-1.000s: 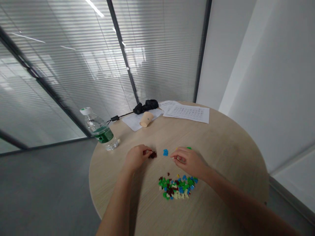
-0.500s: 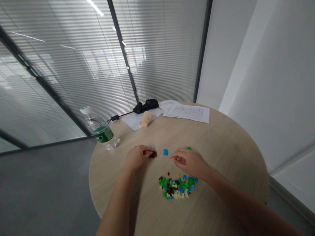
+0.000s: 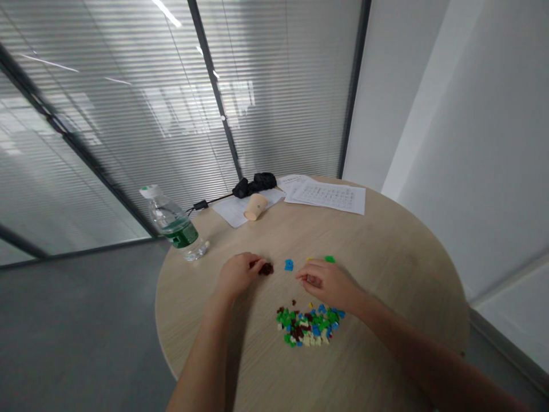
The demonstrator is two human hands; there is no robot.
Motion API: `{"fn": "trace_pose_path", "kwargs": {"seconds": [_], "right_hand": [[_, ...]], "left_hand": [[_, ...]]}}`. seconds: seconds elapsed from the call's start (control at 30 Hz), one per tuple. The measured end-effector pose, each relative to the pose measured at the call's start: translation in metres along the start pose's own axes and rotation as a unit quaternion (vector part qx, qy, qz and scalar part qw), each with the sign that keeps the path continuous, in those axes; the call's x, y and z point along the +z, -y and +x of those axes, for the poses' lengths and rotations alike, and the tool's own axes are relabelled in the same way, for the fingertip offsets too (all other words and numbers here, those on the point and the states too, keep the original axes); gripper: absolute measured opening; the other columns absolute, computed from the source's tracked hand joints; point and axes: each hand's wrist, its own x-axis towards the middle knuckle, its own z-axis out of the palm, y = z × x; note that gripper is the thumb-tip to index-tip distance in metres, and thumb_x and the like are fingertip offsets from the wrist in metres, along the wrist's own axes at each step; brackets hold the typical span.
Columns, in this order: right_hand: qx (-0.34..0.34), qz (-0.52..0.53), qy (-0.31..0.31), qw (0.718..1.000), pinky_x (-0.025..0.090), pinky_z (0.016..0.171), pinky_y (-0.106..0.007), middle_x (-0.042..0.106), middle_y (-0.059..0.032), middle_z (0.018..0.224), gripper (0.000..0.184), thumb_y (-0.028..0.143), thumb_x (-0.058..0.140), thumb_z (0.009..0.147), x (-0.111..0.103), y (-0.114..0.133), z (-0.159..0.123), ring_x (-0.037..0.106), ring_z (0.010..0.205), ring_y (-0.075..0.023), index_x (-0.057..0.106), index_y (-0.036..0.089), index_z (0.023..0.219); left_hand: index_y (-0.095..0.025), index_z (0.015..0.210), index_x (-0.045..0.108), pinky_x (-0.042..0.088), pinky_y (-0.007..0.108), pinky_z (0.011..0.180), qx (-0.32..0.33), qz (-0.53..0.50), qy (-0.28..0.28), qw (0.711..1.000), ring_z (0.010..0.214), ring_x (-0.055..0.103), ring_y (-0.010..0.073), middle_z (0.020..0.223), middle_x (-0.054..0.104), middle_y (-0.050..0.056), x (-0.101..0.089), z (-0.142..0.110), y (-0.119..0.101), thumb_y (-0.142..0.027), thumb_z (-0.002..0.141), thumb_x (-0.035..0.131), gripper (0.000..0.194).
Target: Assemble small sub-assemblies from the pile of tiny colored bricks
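My left hand [image 3: 238, 273] rests on the round pale wood table [image 3: 386, 274] with its fingertips pinched together. A small dark red piece seems to sit in them, beside a dark brown clump of bricks [image 3: 266, 269]. My right hand [image 3: 323, 281] is curled just above the heap of small green, blue, cream and brown bricks [image 3: 306, 327]. Whether it holds anything is hidden by its fingers. A blue brick [image 3: 289, 265] lies between my hands, and a green brick [image 3: 329, 259] and a tiny yellow brick [image 3: 309, 258] lie beyond my right fingers.
A water bottle with a green label [image 3: 176, 232] stands at the table's left edge. Printed sheets [image 3: 328, 197], a white paper [image 3: 229, 210], a tipped beige cup [image 3: 255, 206] and a black bundle [image 3: 255, 184] with a cable lie at the far side.
The view has shifted slightly. My right hand has drifted a little left, and my left hand stays almost where it was. The bricks have not visibly moved.
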Motion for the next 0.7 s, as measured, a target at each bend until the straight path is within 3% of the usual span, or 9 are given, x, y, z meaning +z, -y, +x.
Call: {"fn": "trace_pose_path", "kwargs": {"seconds": [0.17, 0.33, 0.57, 0.7], "right_hand": [[-0.061, -0.004, 0.06, 0.996, 0.045, 0.078, -0.028, 0.067, -0.0049, 0.088, 0.015, 0.015, 0.058, 0.084, 0.009, -0.006, -0.001, 0.059, 0.085, -0.0151, 0.071, 0.02, 0.087], [-0.093, -0.017, 0.119, 0.988, 0.043, 0.081, -0.029, 0.064, -0.0048, 0.089, 0.015, 0.018, 0.06, 0.084, 0.012, -0.004, -0.001, 0.055, 0.089, -0.0156, 0.073, 0.021, 0.09], [-0.085, -0.036, 0.114, 0.989, 0.042, 0.082, -0.028, 0.064, -0.0043, 0.088, 0.009, 0.018, 0.064, 0.081, 0.013, -0.005, -0.001, 0.055, 0.088, -0.0154, 0.073, 0.018, 0.084], [-0.088, -0.043, 0.113, 0.989, 0.043, 0.082, -0.03, 0.065, -0.0049, 0.087, 0.01, 0.019, 0.06, 0.084, 0.012, -0.004, 0.0, 0.056, 0.087, -0.0161, 0.07, 0.017, 0.082]], "left_hand": [[-0.021, 0.09, 0.071, 0.04, 0.026, 0.068, -0.001, 0.006, -0.043, 0.999, 0.081, 0.061, 0.0192, 0.092, 0.07, 0.005, 0.002, 0.0, -0.001, -0.035, 0.086, 0.046, 0.029], [-0.019, 0.091, 0.069, 0.04, 0.025, 0.065, 0.042, -0.024, -0.062, 0.997, 0.076, 0.059, 0.0166, 0.088, 0.067, 0.005, 0.008, 0.002, -0.007, -0.033, 0.088, 0.045, 0.028], [-0.017, 0.091, 0.069, 0.039, 0.022, 0.063, 0.125, -0.124, -0.051, 0.983, 0.068, 0.055, 0.0125, 0.079, 0.063, 0.003, 0.014, 0.001, -0.022, -0.027, 0.087, 0.049, 0.023], [-0.016, 0.089, 0.07, 0.038, 0.021, 0.06, 0.139, -0.18, -0.038, 0.973, 0.064, 0.052, 0.011, 0.076, 0.063, 0.003, 0.012, -0.001, -0.028, -0.024, 0.085, 0.052, 0.021]]}}
